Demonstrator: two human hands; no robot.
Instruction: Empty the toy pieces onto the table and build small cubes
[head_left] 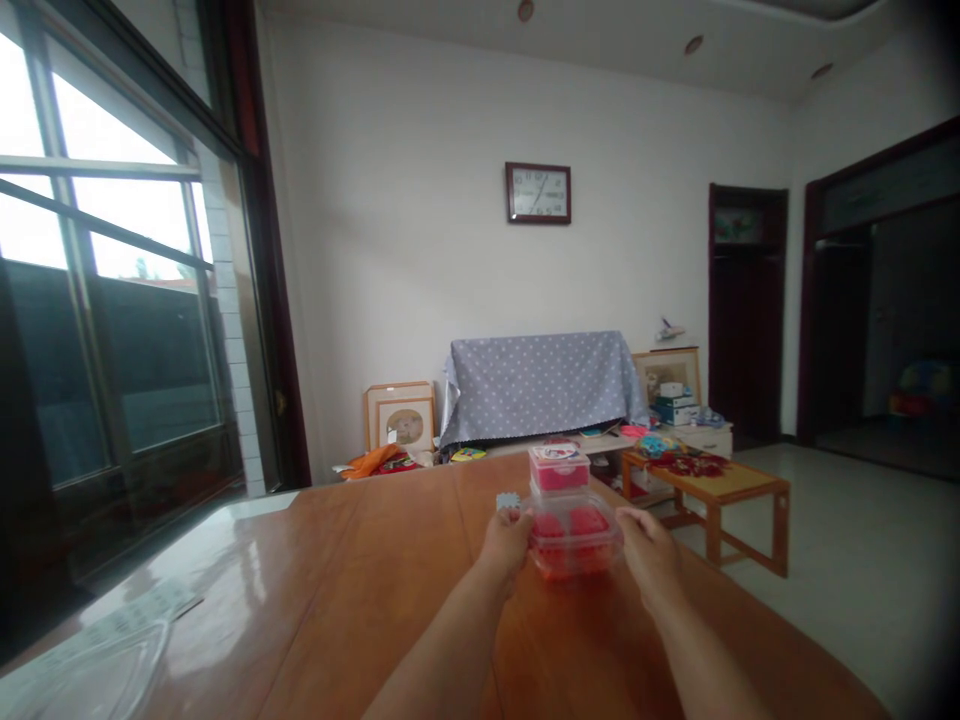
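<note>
A clear plastic container (576,545) with red contents is gripped at its two sides, over the wooden table (390,570). My left hand (506,540) is closed on its left edge, thumb on top. On the opposite edge, my right hand (646,545) pinches the rim. Whether the container's base touches the table I cannot tell. Just behind it sits a pink box (559,470) with a printed white lid. A small pale-blue piece with a notched edge (508,500) shows beyond my left fingertips. What the red contents are is too blurred to make out.
A clear plastic lid or tray (112,670) lies at the table's near left corner. To the right stands a low wooden table (712,480) with red items on it. A dotted grey cloth (540,390) covers something against the far wall.
</note>
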